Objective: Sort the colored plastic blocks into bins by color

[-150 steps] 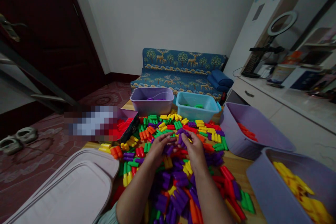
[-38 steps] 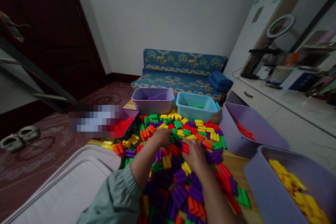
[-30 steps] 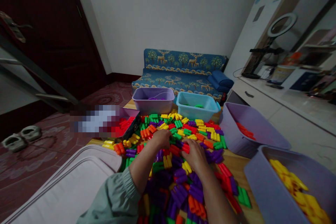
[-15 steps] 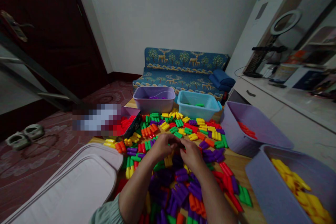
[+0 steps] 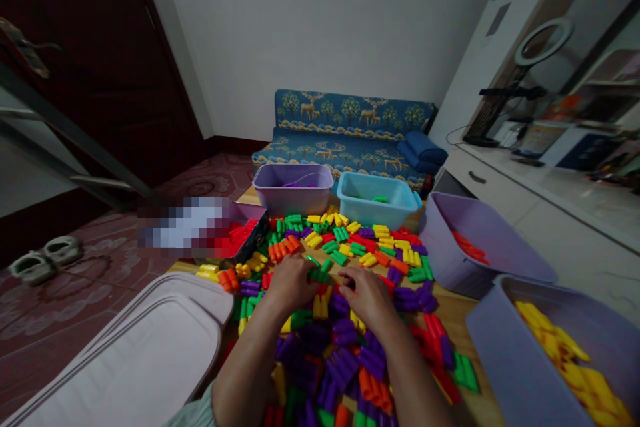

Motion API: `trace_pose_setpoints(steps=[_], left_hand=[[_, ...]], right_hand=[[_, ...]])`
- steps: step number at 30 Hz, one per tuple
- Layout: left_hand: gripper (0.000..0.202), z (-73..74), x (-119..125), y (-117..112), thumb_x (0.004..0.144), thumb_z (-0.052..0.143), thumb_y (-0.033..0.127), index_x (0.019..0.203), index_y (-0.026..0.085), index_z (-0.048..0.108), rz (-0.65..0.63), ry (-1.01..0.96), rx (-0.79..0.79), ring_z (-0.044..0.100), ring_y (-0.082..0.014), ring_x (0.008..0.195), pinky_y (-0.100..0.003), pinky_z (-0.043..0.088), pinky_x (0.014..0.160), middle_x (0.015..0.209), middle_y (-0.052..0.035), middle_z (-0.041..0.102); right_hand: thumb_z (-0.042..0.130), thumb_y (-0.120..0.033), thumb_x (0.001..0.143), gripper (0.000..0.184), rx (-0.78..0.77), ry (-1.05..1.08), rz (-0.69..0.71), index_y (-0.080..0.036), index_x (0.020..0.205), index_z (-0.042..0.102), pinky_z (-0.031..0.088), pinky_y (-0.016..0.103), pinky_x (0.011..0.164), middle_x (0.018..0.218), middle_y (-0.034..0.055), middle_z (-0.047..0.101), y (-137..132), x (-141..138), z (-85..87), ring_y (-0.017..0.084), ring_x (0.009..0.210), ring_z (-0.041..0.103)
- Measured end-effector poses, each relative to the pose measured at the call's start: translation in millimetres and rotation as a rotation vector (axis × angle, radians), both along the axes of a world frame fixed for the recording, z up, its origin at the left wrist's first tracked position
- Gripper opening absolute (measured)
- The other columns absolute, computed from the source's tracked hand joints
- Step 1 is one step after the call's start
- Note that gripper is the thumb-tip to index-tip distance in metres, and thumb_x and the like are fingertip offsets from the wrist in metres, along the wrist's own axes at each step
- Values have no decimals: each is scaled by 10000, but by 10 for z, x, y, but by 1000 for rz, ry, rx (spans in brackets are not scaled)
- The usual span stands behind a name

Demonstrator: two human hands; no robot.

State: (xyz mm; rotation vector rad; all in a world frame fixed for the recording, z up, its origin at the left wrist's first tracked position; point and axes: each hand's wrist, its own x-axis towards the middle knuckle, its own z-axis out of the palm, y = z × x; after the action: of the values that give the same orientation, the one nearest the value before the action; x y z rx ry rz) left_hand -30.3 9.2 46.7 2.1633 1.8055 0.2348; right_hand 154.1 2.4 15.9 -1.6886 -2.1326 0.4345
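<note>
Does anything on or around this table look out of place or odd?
Mainly the pixelated patch at the left: it hides part of the box of red pieces. The mixed-colour pieces strewn across the table look untidy, but no damage shows.

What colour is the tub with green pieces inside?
The tub is light blue, clearest in the head view.

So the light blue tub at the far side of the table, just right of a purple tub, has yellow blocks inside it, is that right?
Not quite: the head view shows green blocks inside the light blue tub, not yellow ones. It does stand at the far side of the table, just right of a purple tub.
</note>
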Motion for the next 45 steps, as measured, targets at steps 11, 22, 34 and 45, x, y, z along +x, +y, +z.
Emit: trace_pose_setpoints(steps=[11,22,34,45], left_hand=[[304,-53,5,-117,680,613,331,957,227,684,-126,74,-27,649,-278,947,-324,475,773,951,-92,708],[397,-297,39,-17,701,603,246,1095,196,617,86,-262,3,641,-206,912,-270,452,760,959,-59,697],[227,-411,36,79,629,618,185,847,153,671,213,-662,29,580,-155,641,-245,413,588,696,-14,627],[448,-331,5,83,510,833,309,880,112,674,281,-1331,-176,556,-105,563,-214,434,549,663,-1,633]], right_hand=[[612,-242,729,507,-103,-225,47,-251,1235,602,440,365,886,1176,94,629,-165,-111,61,271,1067,590],[570,-159,717,365,-28,-179,-24,-212,1067,659,437,339,880,1090,86,647,-115,-209,-60,259,1052,585],[561,-206,759,166,-15,208,-138,-213,907,637,460,323,748,846,42,688,-22,-152,-91,211,825,632],[689,-501,731,486,-169,1029,-63,-153,1067,648,502,342,785,913,90,715,16,-137,25,234,864,665]])
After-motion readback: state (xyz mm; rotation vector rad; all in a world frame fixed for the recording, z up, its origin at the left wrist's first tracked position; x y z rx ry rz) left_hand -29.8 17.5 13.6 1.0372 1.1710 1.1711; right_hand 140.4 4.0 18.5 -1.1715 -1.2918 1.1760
